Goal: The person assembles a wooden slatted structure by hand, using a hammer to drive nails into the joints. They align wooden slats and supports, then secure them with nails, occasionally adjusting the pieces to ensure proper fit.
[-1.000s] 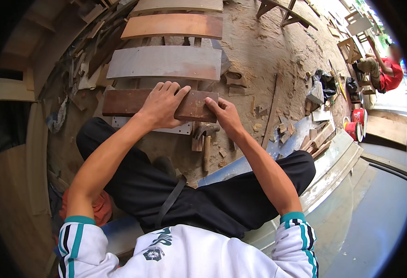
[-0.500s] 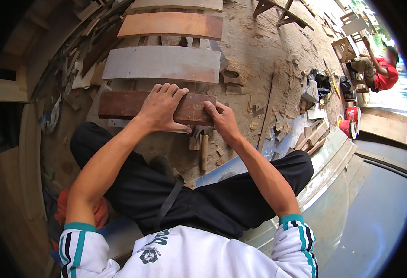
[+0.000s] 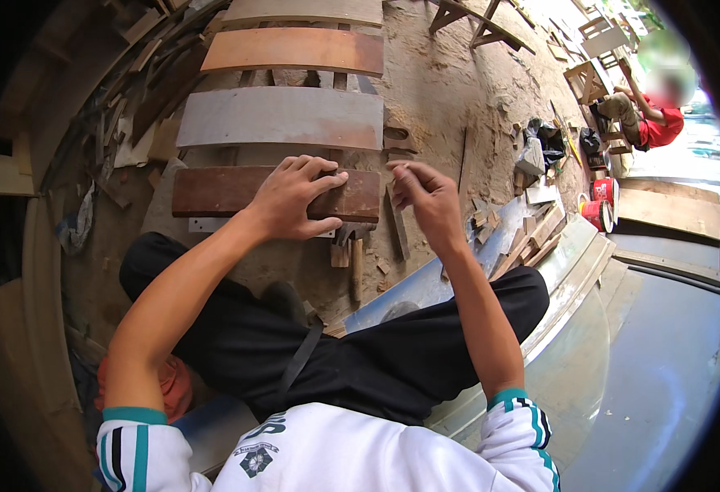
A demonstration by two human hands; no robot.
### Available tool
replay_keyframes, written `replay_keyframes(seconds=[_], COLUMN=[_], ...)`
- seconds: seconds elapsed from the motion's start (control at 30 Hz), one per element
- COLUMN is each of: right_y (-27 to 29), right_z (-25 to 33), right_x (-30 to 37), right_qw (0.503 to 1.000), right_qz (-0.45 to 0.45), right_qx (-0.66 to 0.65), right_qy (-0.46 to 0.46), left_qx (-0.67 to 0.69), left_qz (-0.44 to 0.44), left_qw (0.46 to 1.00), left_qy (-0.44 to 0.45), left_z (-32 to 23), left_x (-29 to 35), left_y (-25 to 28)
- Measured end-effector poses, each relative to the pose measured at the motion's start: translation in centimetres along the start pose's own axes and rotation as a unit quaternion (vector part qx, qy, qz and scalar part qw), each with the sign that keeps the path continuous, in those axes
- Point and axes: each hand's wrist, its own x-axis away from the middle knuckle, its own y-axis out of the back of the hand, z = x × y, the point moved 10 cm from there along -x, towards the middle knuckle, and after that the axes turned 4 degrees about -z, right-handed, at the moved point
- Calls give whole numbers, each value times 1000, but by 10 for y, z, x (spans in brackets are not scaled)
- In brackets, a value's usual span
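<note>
A dark reddish-brown wooden board [image 3: 212, 190] lies crosswise in front of me, at the near end of a row of slats. My left hand [image 3: 290, 199] rests over its right half and holds it, fingers across the top and thumb along the near edge. Just beyond the board's right end, my right hand [image 3: 427, 195] is raised with thumb and forefinger pinched together. Whatever is between those fingertips is too small to make out. Below the board stands a wooden handle [image 3: 356, 271], its upper end partly hidden.
A grey slat [image 3: 282, 116] and an orange-brown slat [image 3: 294, 51] lie beyond the board. Wood offcuts [image 3: 532, 242] are heaped at right, near red buckets [image 3: 598, 215]. Scrap wood lines the left. A person in red [image 3: 659, 123] sits at the far right.
My right hand has let go of the board's right end and moved right, its fingers now pinched. My left hand stays on the board, its fingers shifted slightly.
</note>
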Motion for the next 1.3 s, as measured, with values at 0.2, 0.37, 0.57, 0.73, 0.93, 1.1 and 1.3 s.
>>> replay_keyframes(seconds=[0.2,0.37,0.57,0.73,0.93,1.1,1.3], right_y=[-39,-51,-49,-47,-45,-45,-28], right_z=[-3,-10,-6,-2,2,-1,-20], right_x=[3,3,4,4,2,-1,-13], right_qw=[989,988,972,971,960,962,979], right_qz=[28,23,-19,-7,-15,-5,-80], right_qx=[95,97,145,138,129,114,22], right_qy=[109,116,186,196,247,248,185], left_qx=[63,71,79,78,42,34,64], left_qz=[-34,-85,-95,-66,-74,-52,-65], left_qw=[997,994,991,993,996,997,996], left_qy=[38,24,45,52,-24,-43,6], left_z=[16,17,23,19,0,-4,0], left_x=[-3,-2,0,-5,-12,-12,-18], left_y=[-5,-2,-1,-4,-1,-7,-7])
